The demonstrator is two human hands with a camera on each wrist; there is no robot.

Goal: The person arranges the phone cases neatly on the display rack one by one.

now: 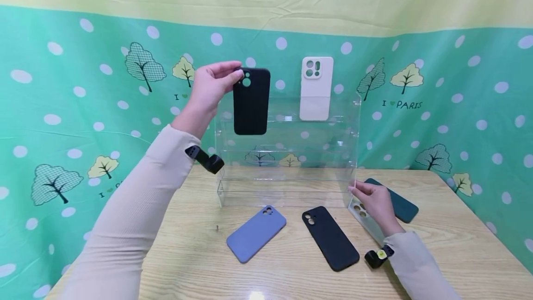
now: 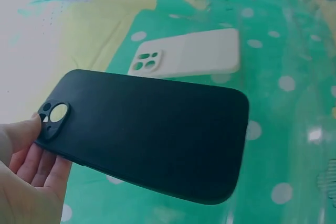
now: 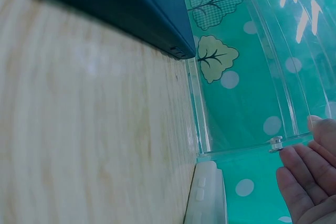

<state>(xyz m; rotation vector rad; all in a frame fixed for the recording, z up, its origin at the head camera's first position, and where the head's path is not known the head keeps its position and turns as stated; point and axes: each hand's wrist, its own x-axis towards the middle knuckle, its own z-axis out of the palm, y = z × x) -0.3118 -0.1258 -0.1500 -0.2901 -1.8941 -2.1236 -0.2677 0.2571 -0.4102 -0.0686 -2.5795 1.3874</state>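
Your left hand [image 1: 211, 83] pinches a black phone case [image 1: 251, 108]; your right hand [image 1: 378, 203] pinches the clear rack [image 1: 287, 186] by its right edge.

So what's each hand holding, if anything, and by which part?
Left hand: black phone case, by its camera-end corner. Right hand: clear stand, pinched at the edge of its right side, low down.

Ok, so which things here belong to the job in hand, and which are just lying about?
Likely in the job:
black case, pinched by the left hand
clear stand, held at its edge by the right hand
white case on the stand

Just lying on the table:
lavender case
second black case
dark green case
pale case, partly hidden
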